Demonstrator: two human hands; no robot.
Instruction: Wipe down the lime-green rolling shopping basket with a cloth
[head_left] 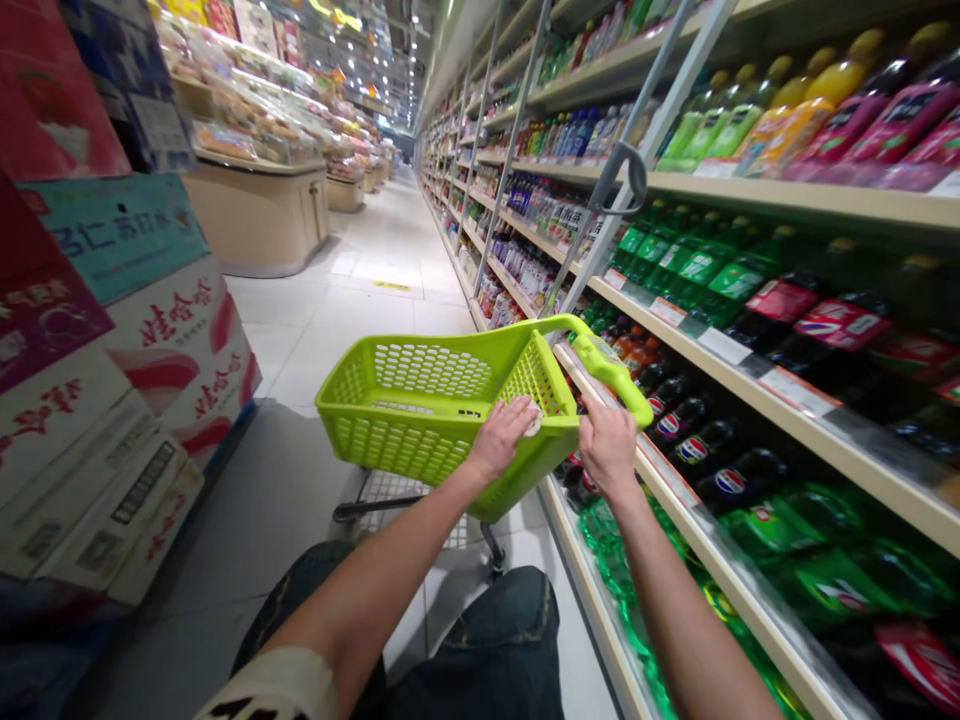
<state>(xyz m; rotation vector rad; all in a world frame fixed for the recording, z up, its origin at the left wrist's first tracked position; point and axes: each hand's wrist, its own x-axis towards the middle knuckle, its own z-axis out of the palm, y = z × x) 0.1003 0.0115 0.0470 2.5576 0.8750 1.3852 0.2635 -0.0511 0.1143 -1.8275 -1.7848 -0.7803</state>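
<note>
A lime-green plastic basket cart point(420, 400) stands in a supermarket aisle in front of me, empty inside. My left hand point(504, 436) rests on its near rim, fingers curled over the edge around a small white thing I cannot name. My right hand point(607, 445) grips the lower end of the cart's green handle point(611, 372), fingers wrapped round it. My knees in dark jeans point(495, 640) show below.
Drink shelves point(750, 350) with green, red and dark bottles run along the right, close to the cart. Stacked cartons point(112, 380) stand on the left. A metal ladder rail point(630, 170) leans against the shelving. The tiled aisle point(375, 270) stretches ahead past display counters.
</note>
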